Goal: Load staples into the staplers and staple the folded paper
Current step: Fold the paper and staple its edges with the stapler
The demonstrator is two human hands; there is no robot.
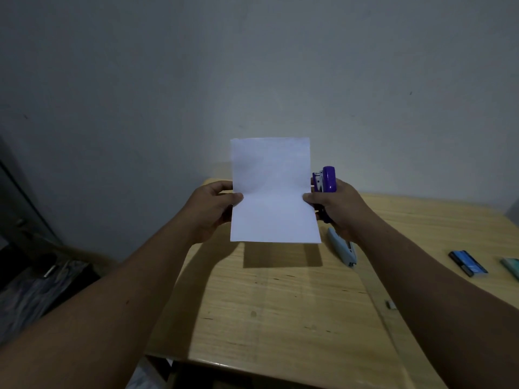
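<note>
A dim room with a plain grey wall [252, 66] stands behind a pale wooden counter [280, 304], which fills the lower middle and right of the view.

The left hand [210, 209] pinches the folded paper [272, 189] at its 9 o'clock edge: the thumb lies across the front of the sheet and the other fingers [217, 187] curl round behind it, closed on the paper. The right hand [337, 209] meets the paper at its 3 o'clock edge, thumb tip pressed on the front, and the same hand is wrapped round a purple stapler [327, 181] held upright, its head poking out above the fist at 12 o'clock and its metal mouth just beside the paper's right edge. Whether the edge sits inside that mouth is hard to make out. The paper is held upright in the air above the counter, a faint crease running across its middle, its shadow lying on the wood below.

Further out, at 5 o'clock from the right hand, a light blue stapler [344, 248] lies on the counter, its rear end hidden behind the wrist. Toward 4 o'clock rests a dark blue staple box [467, 266], and beyond it a teal object [511, 266] is cut off by the frame edge. A tiny pale scrap [390, 304] beside the right forearm is too small to identify. At the far left, dark shapes [33, 262] are lost in shadow.
</note>
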